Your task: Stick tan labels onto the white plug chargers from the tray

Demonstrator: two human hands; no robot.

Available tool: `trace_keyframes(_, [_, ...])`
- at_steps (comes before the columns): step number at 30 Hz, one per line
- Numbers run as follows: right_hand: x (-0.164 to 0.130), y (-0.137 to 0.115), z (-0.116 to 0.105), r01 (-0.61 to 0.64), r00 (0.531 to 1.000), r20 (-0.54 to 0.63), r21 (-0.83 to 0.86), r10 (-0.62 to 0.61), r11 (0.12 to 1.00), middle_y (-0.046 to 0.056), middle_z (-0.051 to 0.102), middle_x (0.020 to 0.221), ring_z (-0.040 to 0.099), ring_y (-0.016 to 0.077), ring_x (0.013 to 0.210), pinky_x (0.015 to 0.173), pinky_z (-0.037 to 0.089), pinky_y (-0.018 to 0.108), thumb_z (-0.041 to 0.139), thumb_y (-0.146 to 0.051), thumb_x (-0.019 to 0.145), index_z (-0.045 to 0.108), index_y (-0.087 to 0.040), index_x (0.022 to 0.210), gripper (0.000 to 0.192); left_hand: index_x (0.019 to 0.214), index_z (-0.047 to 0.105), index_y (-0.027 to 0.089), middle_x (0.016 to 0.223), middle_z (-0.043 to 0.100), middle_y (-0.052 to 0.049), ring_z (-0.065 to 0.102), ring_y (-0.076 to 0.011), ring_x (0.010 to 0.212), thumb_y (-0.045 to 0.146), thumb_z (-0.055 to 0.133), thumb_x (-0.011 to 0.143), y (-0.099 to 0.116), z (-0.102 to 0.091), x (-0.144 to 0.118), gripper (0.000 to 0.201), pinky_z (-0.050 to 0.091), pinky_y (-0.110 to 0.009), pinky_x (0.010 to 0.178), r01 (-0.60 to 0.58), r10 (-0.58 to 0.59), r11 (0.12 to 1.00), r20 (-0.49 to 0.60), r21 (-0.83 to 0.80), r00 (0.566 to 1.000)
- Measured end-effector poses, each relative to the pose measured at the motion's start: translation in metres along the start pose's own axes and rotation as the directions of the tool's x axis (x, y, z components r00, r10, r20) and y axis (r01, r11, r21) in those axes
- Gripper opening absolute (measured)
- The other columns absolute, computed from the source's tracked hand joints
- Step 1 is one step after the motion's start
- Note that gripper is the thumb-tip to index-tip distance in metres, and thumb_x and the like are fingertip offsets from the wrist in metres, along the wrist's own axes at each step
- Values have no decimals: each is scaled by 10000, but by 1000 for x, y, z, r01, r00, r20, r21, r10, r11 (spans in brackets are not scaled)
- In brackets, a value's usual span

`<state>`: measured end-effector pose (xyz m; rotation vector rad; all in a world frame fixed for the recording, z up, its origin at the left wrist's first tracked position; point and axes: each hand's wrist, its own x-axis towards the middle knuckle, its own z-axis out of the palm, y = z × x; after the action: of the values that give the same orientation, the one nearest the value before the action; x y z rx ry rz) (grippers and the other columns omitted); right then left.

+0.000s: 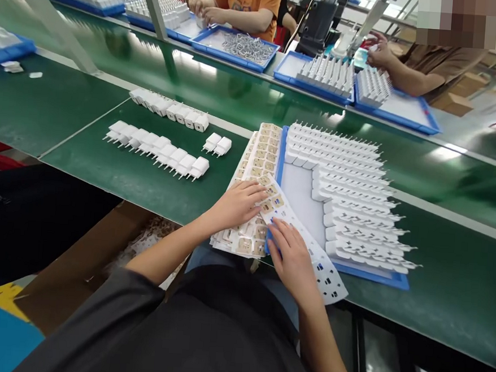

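A white sheet of tan labels [291,214] slants over a tray's left rim, its lower part peeled of labels and showing cut-out holes. My left hand [240,203] is closed at the sheet's left edge, thumb hidden beneath. At the same edge, lower down, my right hand [292,260] bends its fingers onto the sheet; whether a loose label is between the fingertips is too small to tell. Under and left of the hands lies a stack of similar label sheets [244,245]. Right of them, rows of white plug chargers [353,199] stand in a blue-rimmed tray [377,276].
Two rows of white chargers [159,148] and a separate pair [217,144] lie on the green table [146,187] to the left. Beyond the table, co-workers' hands [209,10] work near blue trays [236,49]. A cardboard box [76,276] sits below the table edge.
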<state>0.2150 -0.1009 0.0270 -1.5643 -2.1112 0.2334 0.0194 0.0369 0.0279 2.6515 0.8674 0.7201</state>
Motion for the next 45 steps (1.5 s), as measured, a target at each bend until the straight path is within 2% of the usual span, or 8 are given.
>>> trace_keyframes(5, [-15, 3, -8, -36, 999, -22, 24, 36, 999, 107, 725, 1238, 661, 282, 1156, 1012, 520, 502, 503, -226, 1028, 664, -214, 1209, 243, 1324, 650, 218, 1415, 639, -107, 539, -323, 1373, 322, 575, 995, 4, 8, 2, 354, 435, -528, 1148, -7, 7, 1000, 66, -4, 998])
trace_keyframes(9, [3, 9, -5, -123, 989, -87, 0, 123, 992, 111, 744, 1088, 690, 280, 1008, 891, 550, 452, 476, -239, 1028, 677, -201, 1178, 253, 1298, 677, 232, 1378, 665, -99, 561, -317, 1340, 332, 587, 991, 7, 13, 0, 335, 443, -530, 1135, -17, 17, 1000, 80, -4, 997])
trace_keyframes(15, [35, 20, 9, -234, 969, -64, 90, 240, 968, 130, 703, 1077, 700, 253, 898, 831, 574, 401, 486, -271, 996, 656, -158, 1269, 340, 1298, 679, 233, 1356, 671, -108, 558, -322, 1321, 329, 597, 983, 9, 17, -5, 339, 466, -533, 1108, -3, 3, 1000, 46, 5, 999])
trace_keyframes(21, [38, 19, 7, -300, 948, -47, 215, 316, 930, 111, 725, 1062, 708, 242, 887, 842, 572, 406, 544, -266, 942, 700, -183, 1164, 284, 1281, 693, 232, 1355, 665, -119, 550, -339, 1320, 325, 586, 985, 11, 17, -7, 328, 457, -556, 1108, -6, 5, 1000, 46, 28, 999])
trace_keyframes(27, [45, 17, 5, -360, 927, -27, 225, 375, 906, 91, 733, 944, 713, 232, 796, 771, 571, 391, 596, -274, 901, 713, -184, 1039, 202, 1245, 705, 204, 1334, 675, -121, 562, -358, 1284, 329, 551, 997, 16, 14, -5, 317, 467, -544, 1074, -41, 34, 993, 68, 106, 997])
trace_keyframes(33, [47, 16, 7, -388, 912, -37, 255, 409, 886, 86, 738, 900, 713, 221, 762, 741, 570, 368, 607, -294, 891, 691, -172, 967, 167, 1252, 697, 226, 1368, 655, -111, 546, -345, 1317, 336, 542, 1002, 17, 15, -7, 315, 437, -540, 1103, -3, -3, 996, 67, 94, 998])
trace_keyframes(41, [53, 16, 3, -342, 933, -36, 222, 358, 913, 62, 698, 900, 666, 211, 778, 735, 533, 347, 516, -255, 952, 620, -208, 887, 131, 1305, 672, 209, 1410, 632, -120, 528, -333, 1349, 329, 506, 1022, 18, 17, -9, 350, 423, -524, 1123, 11, -21, 992, 78, 122, 997])
trace_keyframes(45, [42, 22, -2, -131, 989, -57, 119, 139, 984, 83, 667, 946, 656, 248, 908, 806, 535, 367, 488, -218, 999, 587, -219, 937, 117, 1327, 658, 206, 1446, 613, -103, 515, -326, 1373, 301, 461, 1040, 22, 16, -10, 361, 407, -521, 1141, 38, -53, 988, 99, 151, 994])
